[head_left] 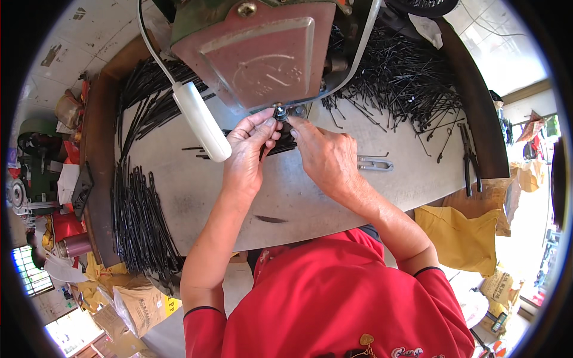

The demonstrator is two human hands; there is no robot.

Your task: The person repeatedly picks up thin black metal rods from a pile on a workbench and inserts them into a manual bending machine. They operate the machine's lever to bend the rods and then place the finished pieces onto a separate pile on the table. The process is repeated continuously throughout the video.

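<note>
Below the pink panel (262,59), left hand (250,140) and right hand (327,154) flank a small, shiny, silvery fitting (280,111); whether pinched, unclear.

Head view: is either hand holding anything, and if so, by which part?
It cannot be told. The left hand and right hand are both at a small metal fitting below the machine, hiding any piece between them.
</note>
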